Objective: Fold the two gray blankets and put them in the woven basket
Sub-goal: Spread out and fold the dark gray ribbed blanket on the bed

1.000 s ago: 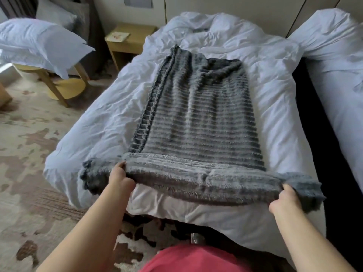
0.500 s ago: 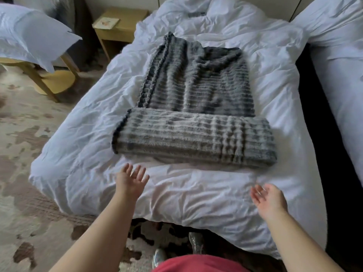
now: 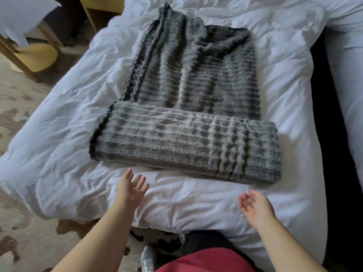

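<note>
Blanket [image 3: 188, 95] lies along the middle of the bed [image 3: 59, 154], its near end folded over itself. Left hand [image 3: 130, 190] and right hand [image 3: 257, 209] hover near the bed's near edge, fingers spread, holding nothing.

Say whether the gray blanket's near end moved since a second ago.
Yes. Near end of the gray blanket folded up the bed, away from its foot.

Blanket [image 3: 196, 91] on bed [image 3: 59, 154], lengthwise, near end folded back over itself. Left hand [image 3: 130, 190] and right hand [image 3: 257, 210] before fold, apart from it, over bedding. Chair [image 3: 33, 61] left of bed. Second bed [image 3: 347, 65] right.
</note>
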